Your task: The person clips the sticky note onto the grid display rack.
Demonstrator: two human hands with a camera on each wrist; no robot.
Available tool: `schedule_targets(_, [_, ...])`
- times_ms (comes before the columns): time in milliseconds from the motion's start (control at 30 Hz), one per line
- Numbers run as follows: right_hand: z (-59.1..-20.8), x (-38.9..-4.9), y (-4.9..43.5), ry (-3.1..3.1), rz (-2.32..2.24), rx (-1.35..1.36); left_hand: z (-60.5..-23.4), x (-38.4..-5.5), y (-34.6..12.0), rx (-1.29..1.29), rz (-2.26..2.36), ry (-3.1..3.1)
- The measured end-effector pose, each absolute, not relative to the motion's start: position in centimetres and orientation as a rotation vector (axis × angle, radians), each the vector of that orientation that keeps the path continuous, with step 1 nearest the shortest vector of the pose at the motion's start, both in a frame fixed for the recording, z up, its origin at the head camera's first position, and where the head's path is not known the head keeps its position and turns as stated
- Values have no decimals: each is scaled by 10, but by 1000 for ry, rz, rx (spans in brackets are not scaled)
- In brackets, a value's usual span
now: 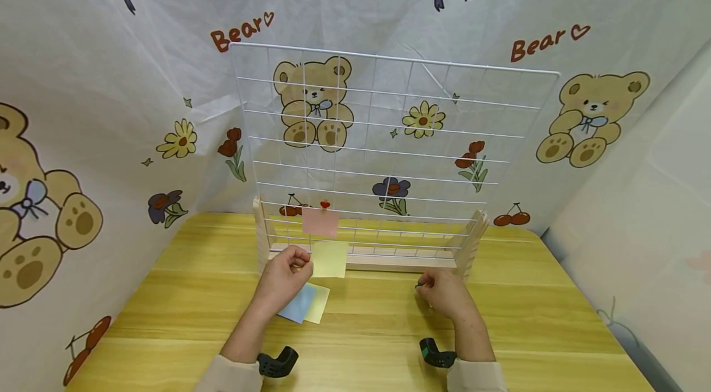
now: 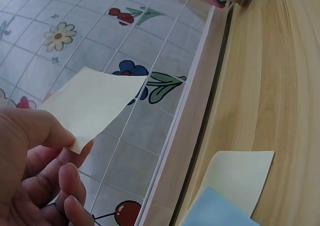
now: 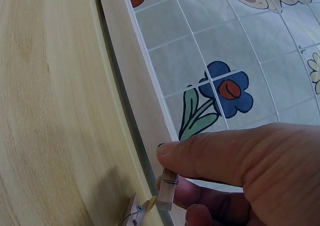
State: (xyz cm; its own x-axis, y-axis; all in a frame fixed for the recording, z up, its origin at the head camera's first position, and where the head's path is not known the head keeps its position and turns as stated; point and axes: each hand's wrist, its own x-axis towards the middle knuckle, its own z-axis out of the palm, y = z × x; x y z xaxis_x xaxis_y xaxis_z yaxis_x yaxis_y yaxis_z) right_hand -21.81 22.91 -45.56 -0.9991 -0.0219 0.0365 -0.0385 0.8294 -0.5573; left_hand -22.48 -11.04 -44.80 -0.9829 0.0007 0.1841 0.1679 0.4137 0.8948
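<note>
My left hand pinches a pale yellow sticky note by one edge, between thumb and forefinger, in front of the lower part of a white wire grid. Just above that note, a pink note hangs on the grid under a red heart clip. My right hand is low at the right, near the stand's wooden base. In the right wrist view its thumb and fingers pinch a small wooden clothespin with a bit of green at the top.
A second clothespin lies on the wooden table beneath my right hand. A blue note overlaps another yellow note on the table, beside my left wrist. Behind the grid hangs a bear-print cloth.
</note>
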Motion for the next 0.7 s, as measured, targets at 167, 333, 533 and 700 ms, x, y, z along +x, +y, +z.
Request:
schedule_targets(167, [-457, -219, 230, -2980, 914, 39, -449, -225, -106, -160, -1658, -2473])
schedule_targets(333, [-459, -220, 230, -2977, 928, 39, -452, -228, -100, -159, -1691, -2465])
schedule_targets(533, [-459, -219, 230, -2962, 953, 54, -452, -231, -91, -133, -1757, -2416])
schedule_targets(700, [-458, -218, 230, -2957, 959, 63, -452, -232, -84, -98, -1765, -2381])
